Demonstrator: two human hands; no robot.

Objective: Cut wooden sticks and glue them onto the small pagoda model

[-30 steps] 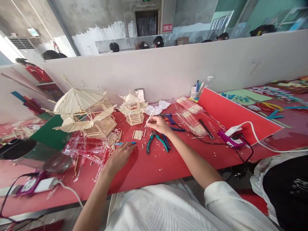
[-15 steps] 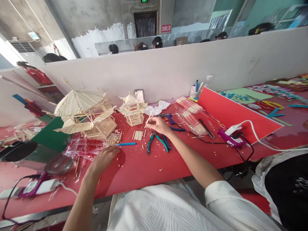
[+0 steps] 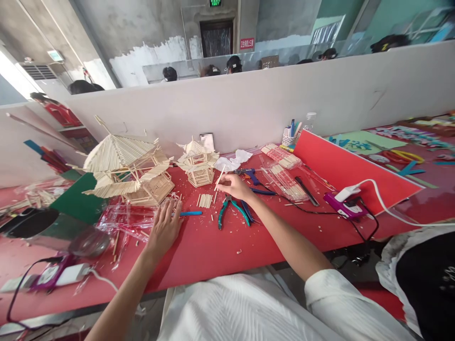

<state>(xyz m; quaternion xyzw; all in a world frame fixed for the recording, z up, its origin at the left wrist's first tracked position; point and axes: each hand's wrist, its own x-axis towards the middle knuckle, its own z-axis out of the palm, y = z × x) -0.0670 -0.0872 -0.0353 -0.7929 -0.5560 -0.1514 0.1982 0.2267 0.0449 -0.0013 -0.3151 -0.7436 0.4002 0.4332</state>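
My right hand [image 3: 234,186] pinches 1 slanting stick [image 3: 220,177] just right of the small pavilion [image 3: 200,175]; my left hand [image 3: 165,226], seemingly empty, fingers extended, partly covers wood scraps [image 3: 172,195].

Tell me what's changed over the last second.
The left hand has shifted left, uncovering the right part of the slim blue tool. The right hand still holds its thin stick; the green-handled pliers and small stick pavilion haven't moved.
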